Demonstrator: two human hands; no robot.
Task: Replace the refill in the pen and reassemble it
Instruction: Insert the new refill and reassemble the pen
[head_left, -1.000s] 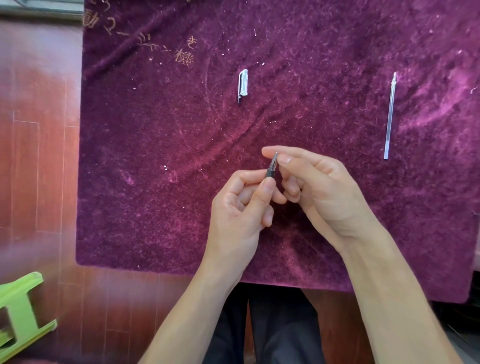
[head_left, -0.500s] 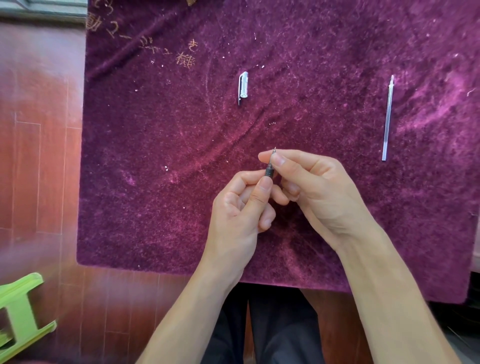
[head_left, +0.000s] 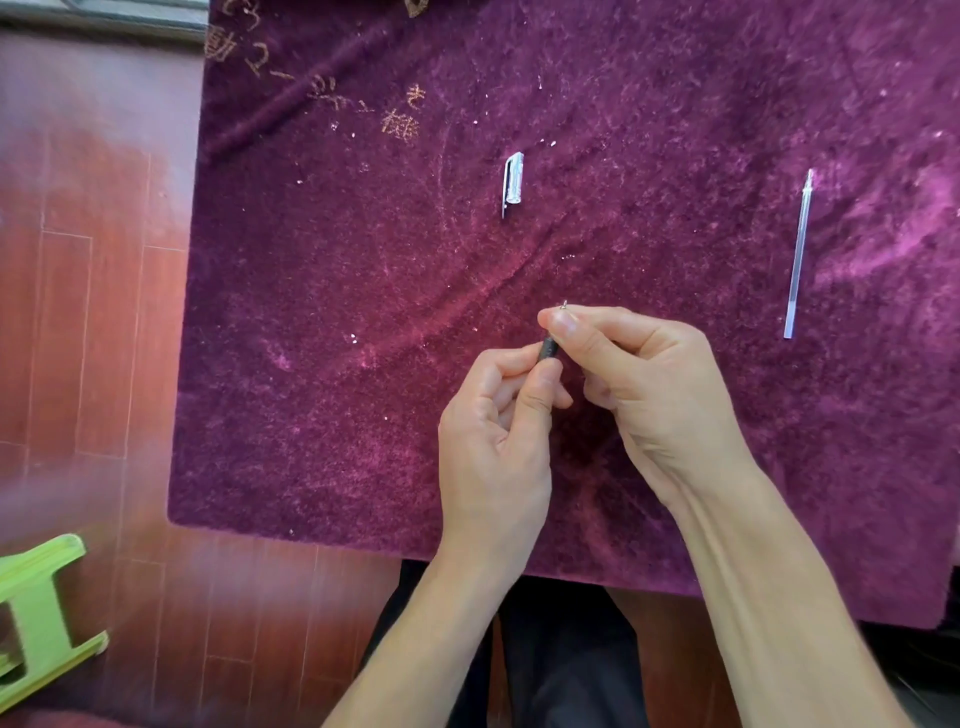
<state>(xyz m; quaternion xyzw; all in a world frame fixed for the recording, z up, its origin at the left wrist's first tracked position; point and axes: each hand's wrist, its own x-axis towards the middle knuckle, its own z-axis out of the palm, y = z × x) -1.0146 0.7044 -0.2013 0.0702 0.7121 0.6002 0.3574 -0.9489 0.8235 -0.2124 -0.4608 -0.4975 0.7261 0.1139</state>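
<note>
**Inspection: pen parts on cloth, both hands on pen**

I count one pen (head_left: 549, 349) in hand, one loose cap (head_left: 513, 183), one loose refill (head_left: 798, 254), one cloth (head_left: 363, 312) and two hands.

The pen sits near the centre of the scene, above the cloth. Only a short dark section of it shows between the two hands, with a small metal tip (head_left: 564, 304) emerging at the far end. The rest of its body is hidden inside the fists, so I cannot tell how it is assembled.

The left hand (head_left: 493, 441) is curled closed around the pen's near portion, thumb pressed up along the dark section. The right hand (head_left: 654, 384) is also closed, its thumb and forefinger pinching the pen's far end just behind the tip; its other fingers are folded under.

The clear cap lies flat on the cloth, far of the hands, well apart from them. The clear refill lies flat at the right, running near to far, well apart from both cap and hands.

The purple cloth covers a reddish wooden floor (head_left: 104, 312). One green plastic object (head_left: 36, 618) sits at the near left, off the cloth.
</note>
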